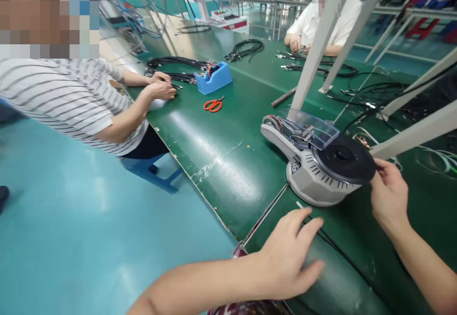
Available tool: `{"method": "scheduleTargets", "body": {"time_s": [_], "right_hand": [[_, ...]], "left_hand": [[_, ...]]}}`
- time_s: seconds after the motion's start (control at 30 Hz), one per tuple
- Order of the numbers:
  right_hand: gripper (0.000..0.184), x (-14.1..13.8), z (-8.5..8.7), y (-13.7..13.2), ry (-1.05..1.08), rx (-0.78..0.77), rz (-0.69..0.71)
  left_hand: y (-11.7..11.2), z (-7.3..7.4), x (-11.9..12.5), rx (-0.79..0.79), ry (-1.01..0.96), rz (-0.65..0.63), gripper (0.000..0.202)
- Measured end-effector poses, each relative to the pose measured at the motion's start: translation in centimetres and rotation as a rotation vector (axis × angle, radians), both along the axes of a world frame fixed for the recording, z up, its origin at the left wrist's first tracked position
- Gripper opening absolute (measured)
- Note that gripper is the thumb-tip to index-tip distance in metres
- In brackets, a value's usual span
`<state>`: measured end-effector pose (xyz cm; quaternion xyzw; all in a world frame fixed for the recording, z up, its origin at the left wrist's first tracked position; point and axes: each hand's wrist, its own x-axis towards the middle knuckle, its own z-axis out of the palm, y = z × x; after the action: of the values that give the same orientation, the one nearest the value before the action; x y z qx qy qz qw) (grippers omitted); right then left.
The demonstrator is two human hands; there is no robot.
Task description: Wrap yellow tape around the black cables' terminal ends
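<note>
Fingers (382,166) touch a flat black disc (352,166) on a faceted dispenser (317,181).

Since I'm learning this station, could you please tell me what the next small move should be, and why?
I would probably close the left hand on the nearest black cable: it looks open and empty, close to the cable, while the right hand is at the rim of the black disc on the grey machine.

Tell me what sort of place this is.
Probably a cable-assembly workshop: bundles of black cables lie along a long green worktable, together with orange-handled cutters and a gray machine that looks like a tape dispenser.
</note>
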<state>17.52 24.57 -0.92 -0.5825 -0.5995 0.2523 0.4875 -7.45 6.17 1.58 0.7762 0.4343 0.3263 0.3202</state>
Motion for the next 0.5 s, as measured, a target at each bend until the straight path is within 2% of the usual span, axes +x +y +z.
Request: {"method": "scheduleTargets", "body": {"time_s": [0.07,0.13,0.23,0.3,0.4,0.43,0.47,0.5], "right_hand": [[0.042,1.2,-0.1,-3.5,-0.146,-0.082,0.098],[0.04,1.5,-0.5,-7.5,-0.385,-0.247,0.302],[0.044,0.6,-1.0,-13.0,-0.613,-0.289,0.452],[0.032,-0.4,-1.0,-15.4,-0.643,-0.257,0.555],[0.023,-1.3,0.4,-16.5,-0.656,-0.263,0.825],[0.022,-1.5,1.3,-16.1,-0.659,-0.249,0.864],[0.022,-1.6,2.3,-15.4,-0.651,-0.214,0.847],[0.023,-1.7,3.3,-14.4,-0.628,-0.153,0.765]], "left_hand": [[-1.4,-0.7,-1.3,-0.041,0.112,-0.048,0.045],[-2.4,-1.4,-2.0,-0.06,0.206,-0.07,0.028],[-2.9,-2.1,-1.9,-0.024,0.268,-0.113,0.018],[-2.8,-2.3,-1.6,0.012,0.259,-0.126,0.015],[-2.5,-2.6,-1.7,0.055,0.189,-0.095,0.013],[-2.4,-2.6,-1.8,0.062,0.161,-0.073,0.013],[-2.4,-2.6,-1.9,0.064,0.136,-0.051,0.013],[-2.4,-2.6,-2.0,0.061,0.112,-0.029,0.013]]}}
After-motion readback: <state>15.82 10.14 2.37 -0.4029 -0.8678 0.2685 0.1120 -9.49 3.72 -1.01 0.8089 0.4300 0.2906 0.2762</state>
